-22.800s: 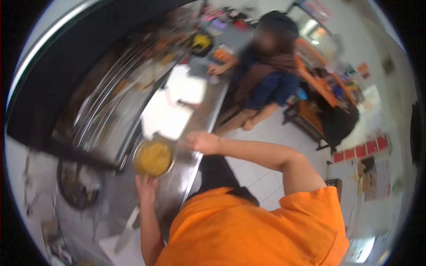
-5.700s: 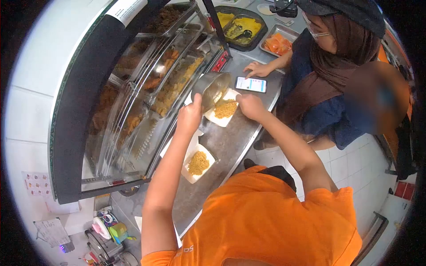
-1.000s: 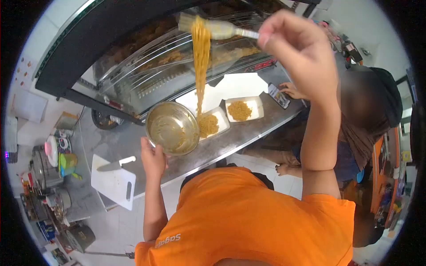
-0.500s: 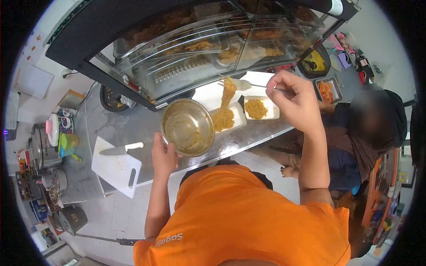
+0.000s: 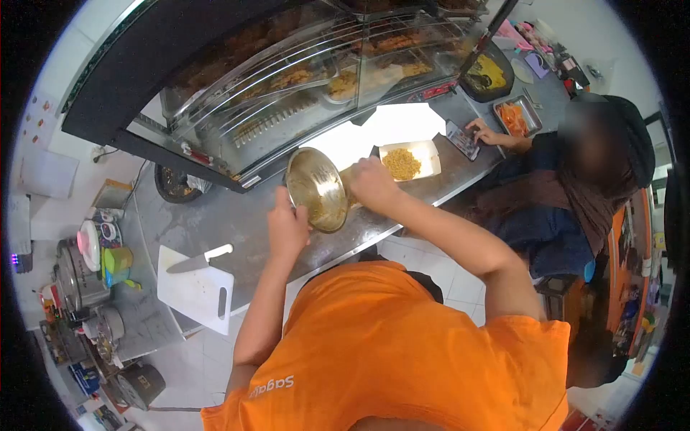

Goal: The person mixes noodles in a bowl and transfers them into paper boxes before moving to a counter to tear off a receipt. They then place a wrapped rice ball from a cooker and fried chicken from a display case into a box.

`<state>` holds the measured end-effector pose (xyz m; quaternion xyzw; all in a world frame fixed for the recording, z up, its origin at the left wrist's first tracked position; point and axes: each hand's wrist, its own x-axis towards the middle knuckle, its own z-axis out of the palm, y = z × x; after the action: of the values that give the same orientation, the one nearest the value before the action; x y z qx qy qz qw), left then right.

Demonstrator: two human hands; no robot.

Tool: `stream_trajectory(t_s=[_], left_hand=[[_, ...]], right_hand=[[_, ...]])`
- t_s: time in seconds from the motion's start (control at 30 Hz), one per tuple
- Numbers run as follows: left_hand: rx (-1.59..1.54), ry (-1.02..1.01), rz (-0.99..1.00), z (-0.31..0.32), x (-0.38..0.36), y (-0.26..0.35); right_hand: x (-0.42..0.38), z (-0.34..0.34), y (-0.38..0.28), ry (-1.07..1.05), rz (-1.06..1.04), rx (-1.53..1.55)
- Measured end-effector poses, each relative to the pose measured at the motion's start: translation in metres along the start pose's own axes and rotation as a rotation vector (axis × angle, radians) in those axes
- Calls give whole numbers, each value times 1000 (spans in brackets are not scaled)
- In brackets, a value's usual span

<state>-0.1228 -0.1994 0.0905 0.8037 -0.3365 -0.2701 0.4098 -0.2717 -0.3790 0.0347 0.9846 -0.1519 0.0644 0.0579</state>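
My left hand [image 5: 289,224] grips the rim of a metal mixing bowl [image 5: 316,190], which is tilted towards the right and smeared with sauce inside. My right hand [image 5: 375,187] is closed just right of the bowl, over a paper food box. The fork seen in it before is almost wholly hidden now by the hand and bowl. Of that box, mainly the white open lid [image 5: 341,149] shows. Beside it stands a second open paper box [image 5: 430,162] holding noodles [image 5: 401,164].
A glass display case [image 5: 302,86] runs behind the counter. At left lie a white cutting board [image 5: 194,291] and a knife [image 5: 190,263]. A co-worker's hand [image 5: 486,134] touches a phone [image 5: 462,141] at right, near a tray of orange food [image 5: 514,118].
My right hand has come down and left from above the boxes to beside the bowl. The bowl has moved slightly up and tilted right. The co-worker's hand and phone now show.
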Motion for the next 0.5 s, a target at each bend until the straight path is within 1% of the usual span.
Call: stream_trajectory(t_s=[0.07, 0.17, 0.2, 0.27, 0.3, 0.37, 0.4, 0.47, 0.5], left_hand=[[60, -12, 13, 8, 2, 2], [128, 11, 84, 14, 7, -8], [149, 24, 113, 15, 7, -11], [104, 12, 72, 12, 4, -8], [83, 5, 53, 10, 3, -4], [80, 18, 124, 9, 0, -1], [80, 23, 158, 8, -2, 0], [92, 16, 152, 6, -7, 3], [99, 11, 149, 6, -9, 4]], right_hand=[[-2, -8, -3, 121, -75, -2], [-6, -60, 10, 269, -17, 85], [-12, -58, 14, 216, 70, 123], [-24, -47, 22, 111, 245, 200], [-31, -32, 19, 42, 295, 316], [-49, 12, 6, -92, 393, 546], [-57, 26, -1, -125, 376, 593], [-71, 50, -16, -193, 342, 694], [-77, 61, -16, -158, 398, 650]])
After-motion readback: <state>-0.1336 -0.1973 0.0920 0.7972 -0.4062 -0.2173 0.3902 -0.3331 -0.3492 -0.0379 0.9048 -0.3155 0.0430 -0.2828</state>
